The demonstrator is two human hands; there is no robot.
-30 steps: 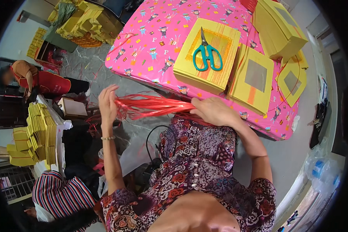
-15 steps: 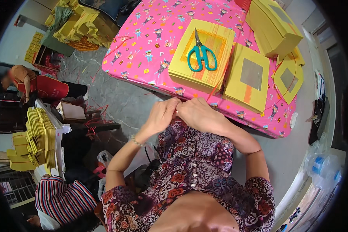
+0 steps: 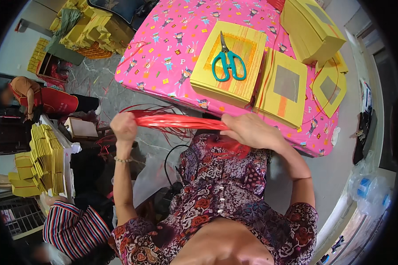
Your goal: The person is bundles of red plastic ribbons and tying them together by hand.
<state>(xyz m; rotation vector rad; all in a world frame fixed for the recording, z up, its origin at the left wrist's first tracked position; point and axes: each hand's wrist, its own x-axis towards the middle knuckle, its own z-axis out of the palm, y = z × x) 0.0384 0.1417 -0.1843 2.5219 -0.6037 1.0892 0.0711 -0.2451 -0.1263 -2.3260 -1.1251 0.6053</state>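
Both hands, left hand (image 3: 124,126) and right hand (image 3: 252,131), pinch the red strings (image 3: 179,121) stretched tight; yellow paper stacks (image 3: 230,62) wait untied

head cam — looks steeply down | near the person's chest | pink table (image 3: 172,53) at top — fisheye-bent edges

Red strands' (image 3: 181,122) ends inside both fists

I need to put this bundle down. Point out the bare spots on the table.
Free: the pink patterned tablecloth left of the yellow paper stack bearing teal scissors. Crowded: the right side, with windowed yellow sheets and yellow boxes. Both hands hold red strips.
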